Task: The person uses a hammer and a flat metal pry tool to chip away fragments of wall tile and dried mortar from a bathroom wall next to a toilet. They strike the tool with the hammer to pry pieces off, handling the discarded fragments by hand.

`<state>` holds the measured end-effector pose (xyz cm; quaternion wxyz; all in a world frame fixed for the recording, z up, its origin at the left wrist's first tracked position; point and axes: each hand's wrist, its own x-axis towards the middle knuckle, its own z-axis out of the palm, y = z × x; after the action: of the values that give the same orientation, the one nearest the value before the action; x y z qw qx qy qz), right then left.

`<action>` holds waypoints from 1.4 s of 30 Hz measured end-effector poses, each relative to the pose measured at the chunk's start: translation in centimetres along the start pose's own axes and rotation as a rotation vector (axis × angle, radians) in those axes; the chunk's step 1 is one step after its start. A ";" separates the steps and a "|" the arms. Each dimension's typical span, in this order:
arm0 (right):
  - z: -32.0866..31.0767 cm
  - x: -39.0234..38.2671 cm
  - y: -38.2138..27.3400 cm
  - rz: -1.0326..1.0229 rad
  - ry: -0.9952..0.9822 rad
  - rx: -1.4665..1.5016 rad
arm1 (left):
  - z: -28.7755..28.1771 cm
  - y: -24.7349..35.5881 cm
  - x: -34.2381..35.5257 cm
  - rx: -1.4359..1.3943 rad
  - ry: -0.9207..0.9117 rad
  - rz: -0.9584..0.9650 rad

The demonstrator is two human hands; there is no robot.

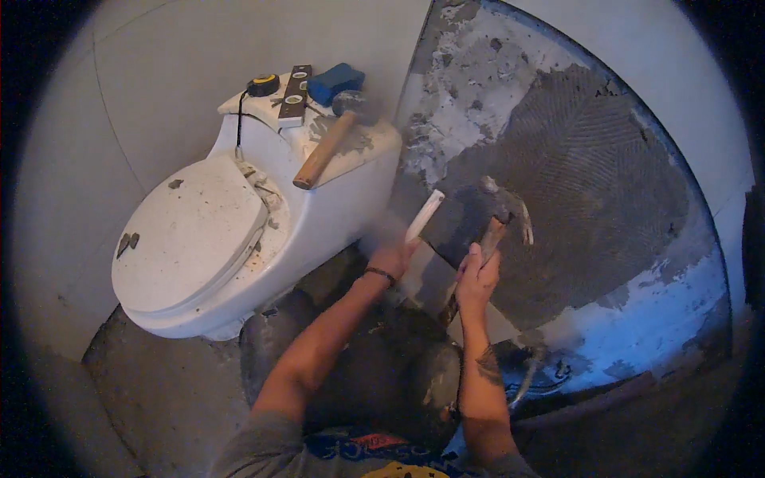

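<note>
Head view, hammer (495,229) in right grip (477,279)

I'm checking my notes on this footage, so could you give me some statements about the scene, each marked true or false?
1. The right hand grips a hammer by its wooden handle. True.
2. The left hand is empty. False: the left hand holds a pale stick.
3. A blue sponge lies on top of the toilet tank. True.
4. The toilet lid is raised. False: the toilet lid is down, with dark bits of debris on it.
5. The tape measure lies on the floor. False: the tape measure sits on the toilet tank.
</note>
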<state>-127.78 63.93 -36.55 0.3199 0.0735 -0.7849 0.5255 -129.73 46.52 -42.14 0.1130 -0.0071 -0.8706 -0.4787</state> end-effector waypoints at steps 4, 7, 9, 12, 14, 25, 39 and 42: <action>-0.3 -0.1 0.5 -0.005 -0.021 -0.052 | 0.9 -1.5 1.8 -0.056 0.044 -0.003; -0.3 -0.3 0.1 0.012 -0.028 -0.017 | 1.1 -1.3 1.8 -0.081 0.029 -0.022; 0.0 -0.8 -1.1 -0.040 0.028 0.028 | 1.3 -2.6 1.9 -0.119 0.058 0.003; -0.6 -1.0 -3.1 -0.134 -0.018 0.127 | 1.0 -2.3 2.3 -0.200 0.003 0.001; 0.5 0.2 -0.6 -0.128 -0.131 -0.228 | 0.7 -1.2 2.0 -0.241 -0.096 -0.034; 1.4 1.4 0.2 -0.386 0.067 -0.444 | 0.2 -0.2 2.9 -0.188 -0.112 -0.106; 2.0 1.6 -2.4 -0.051 -0.211 -0.278 | -1.1 -0.9 3.4 -0.106 -0.015 0.040; 1.2 1.4 -4.2 -0.170 0.012 0.120 | -1.1 -1.0 3.1 -0.029 0.047 0.067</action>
<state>-127.50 61.34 -32.78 0.3632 0.1558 -0.7411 0.5427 -132.69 44.73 -41.75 0.1493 -0.0265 -0.8600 -0.4872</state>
